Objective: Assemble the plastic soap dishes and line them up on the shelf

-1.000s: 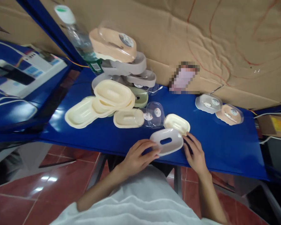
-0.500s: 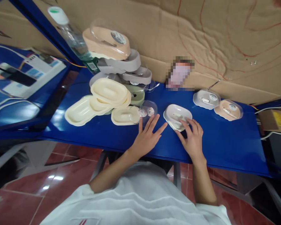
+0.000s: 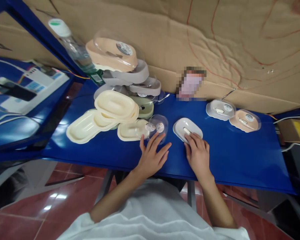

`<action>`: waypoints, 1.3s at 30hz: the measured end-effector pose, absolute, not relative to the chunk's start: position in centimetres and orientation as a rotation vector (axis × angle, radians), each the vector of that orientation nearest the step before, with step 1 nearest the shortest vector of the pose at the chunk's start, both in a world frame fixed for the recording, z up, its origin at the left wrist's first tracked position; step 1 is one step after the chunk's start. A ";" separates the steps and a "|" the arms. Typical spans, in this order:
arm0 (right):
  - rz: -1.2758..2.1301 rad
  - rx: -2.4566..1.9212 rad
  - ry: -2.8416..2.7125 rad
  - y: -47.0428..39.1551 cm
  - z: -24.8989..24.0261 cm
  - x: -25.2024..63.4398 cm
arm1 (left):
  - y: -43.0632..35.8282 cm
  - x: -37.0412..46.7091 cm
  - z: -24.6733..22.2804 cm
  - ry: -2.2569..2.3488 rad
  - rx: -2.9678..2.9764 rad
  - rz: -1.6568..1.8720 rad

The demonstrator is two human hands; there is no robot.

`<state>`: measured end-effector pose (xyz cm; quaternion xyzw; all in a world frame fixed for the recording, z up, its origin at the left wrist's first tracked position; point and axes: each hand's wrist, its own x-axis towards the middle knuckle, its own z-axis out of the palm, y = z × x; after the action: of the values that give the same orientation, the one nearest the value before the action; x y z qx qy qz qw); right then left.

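My right hand (image 3: 198,151) has its fingers bent over the near edge of a pale grey oval box (image 3: 195,126), the thumb low against its side. The fingertips reach a small white bar (image 3: 187,131) on top of that box. Fingers apart, my left hand (image 3: 150,156) rests at the near edge of a clear plastic lid (image 3: 163,121) with round printed stickers. That lid overlaps a cream oval tray (image 3: 125,130). Whether the left fingertips press on the lid, I cannot tell.
Cream trays (image 3: 81,128) lie at the left, before stacked peach and grey boxes (image 3: 110,55) and a bottle (image 3: 75,46). A pixelated, phone-like rectangle (image 3: 190,85) leans on the cardboard (image 3: 165,43). Lidded grey (image 3: 220,110) and peach (image 3: 245,121) boxes stand right on the blue table (image 3: 240,156).
My right fingers have moved from the right side of the grey box to its near edge, beside the white bar. My left hand has shifted slightly. The view has tilted a little.
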<state>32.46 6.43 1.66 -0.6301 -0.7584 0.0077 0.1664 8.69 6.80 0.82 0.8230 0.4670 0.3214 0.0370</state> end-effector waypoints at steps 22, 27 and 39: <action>0.385 -1.596 -2.073 0.5 0.3 32.0 | 9.7 3.8 3.7 1.428 2.434 0.944; 0.378 -1.571 -1.942 0.6 0.2 32.2 | 8.3 4.7 3.4 0.921 2.227 1.174; 0.217 -1.609 -2.114 2.0 -0.2 33.5 | 7.9 7.3 0.5 1.015 2.432 0.894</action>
<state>33.48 1.97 -0.15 -0.5867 -0.7706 0.0793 0.2357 7.35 7.88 0.47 0.8599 0.3589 0.3162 0.1785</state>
